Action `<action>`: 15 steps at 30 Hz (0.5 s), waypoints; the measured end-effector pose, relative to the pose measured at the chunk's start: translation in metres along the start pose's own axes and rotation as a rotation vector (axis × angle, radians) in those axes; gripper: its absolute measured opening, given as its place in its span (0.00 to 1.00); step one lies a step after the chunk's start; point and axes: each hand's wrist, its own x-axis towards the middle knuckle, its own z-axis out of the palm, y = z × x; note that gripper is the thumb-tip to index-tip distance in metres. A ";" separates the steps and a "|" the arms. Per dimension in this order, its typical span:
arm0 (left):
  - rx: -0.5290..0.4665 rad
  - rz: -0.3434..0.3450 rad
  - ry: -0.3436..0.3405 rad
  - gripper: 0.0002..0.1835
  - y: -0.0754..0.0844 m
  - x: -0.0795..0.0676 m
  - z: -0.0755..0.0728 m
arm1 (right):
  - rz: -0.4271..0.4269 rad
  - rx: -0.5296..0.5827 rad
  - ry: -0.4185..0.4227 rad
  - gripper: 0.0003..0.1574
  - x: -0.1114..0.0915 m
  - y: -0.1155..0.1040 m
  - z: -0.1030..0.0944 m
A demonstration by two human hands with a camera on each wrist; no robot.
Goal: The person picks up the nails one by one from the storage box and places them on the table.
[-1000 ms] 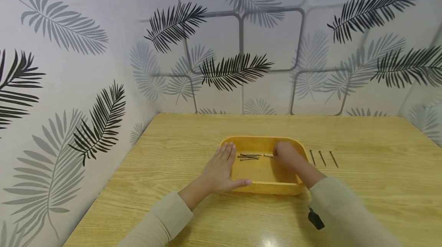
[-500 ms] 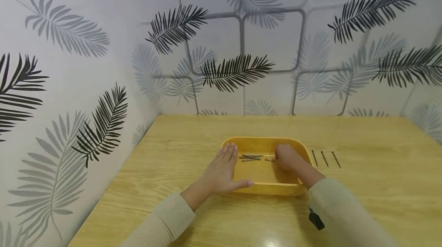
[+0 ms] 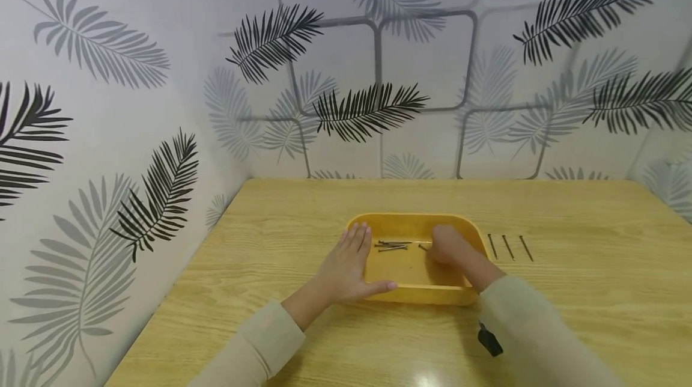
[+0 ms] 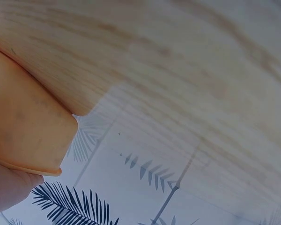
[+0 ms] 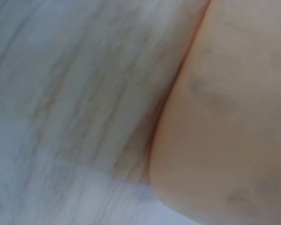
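Observation:
A yellow plastic tray (image 3: 421,295) sits on the table. My left hand (image 3: 343,270) rests on its left end, fingers straight over the rim and thumb along the near edge. Inside, my right hand (image 3: 450,246) has curled fingers at the right side, and a nail (image 3: 423,247) pokes out from them, its other end hidden. Left of that lies a small pile of nails (image 3: 393,246) on the tray floor. In the left wrist view, part of my left hand (image 4: 11,187) touches the rim below the tray's outer wall (image 4: 33,112). The right wrist view shows only the tray's outer wall (image 5: 225,117) and table.
Three nails (image 3: 508,247) lie in a row on the wooden table (image 3: 281,219), right of the tray. A small black object (image 3: 489,340) shows beside the right sleeve (image 3: 530,315). Behind the table stands a wall (image 3: 346,152) with a leaf pattern.
The nail at my right fingers has tilted and shifted slightly to the right, with the right hand moving a little. My left hand stays on the tray.

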 end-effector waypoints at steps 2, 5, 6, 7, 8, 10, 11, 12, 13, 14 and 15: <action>0.002 0.000 -0.002 0.56 0.000 0.000 0.000 | 0.018 0.016 -0.015 0.16 0.000 0.001 0.000; 0.020 0.006 -0.001 0.55 0.001 0.000 0.000 | 0.038 0.057 -0.033 0.17 -0.001 0.003 0.000; 0.024 0.008 -0.001 0.55 0.001 0.000 0.000 | 0.044 0.074 -0.035 0.18 -0.001 0.004 -0.001; 0.030 0.010 -0.001 0.55 0.001 0.000 0.000 | 0.045 0.087 -0.036 0.19 -0.001 0.005 -0.001; 0.031 0.011 -0.001 0.55 0.001 0.000 -0.001 | 0.042 0.099 -0.034 0.20 -0.002 0.006 -0.002; 0.033 0.009 -0.003 0.55 0.001 0.001 -0.001 | 0.038 0.131 -0.032 0.23 -0.003 0.007 -0.004; 0.030 0.008 -0.005 0.55 0.001 0.001 -0.002 | 0.032 0.143 -0.027 0.24 -0.004 0.008 -0.005; 0.025 0.007 -0.007 0.55 0.001 0.001 -0.002 | 0.025 0.151 -0.023 0.25 -0.004 0.009 -0.005; 0.023 0.006 -0.008 0.55 0.001 0.000 -0.002 | 0.016 0.157 -0.018 0.25 -0.005 0.009 -0.006; 0.022 0.004 -0.010 0.55 0.001 0.000 -0.003 | 0.007 0.166 -0.013 0.26 -0.005 0.010 -0.007; 0.023 0.003 -0.009 0.55 0.001 0.000 -0.002 | 0.002 0.172 -0.007 0.26 -0.005 0.010 -0.008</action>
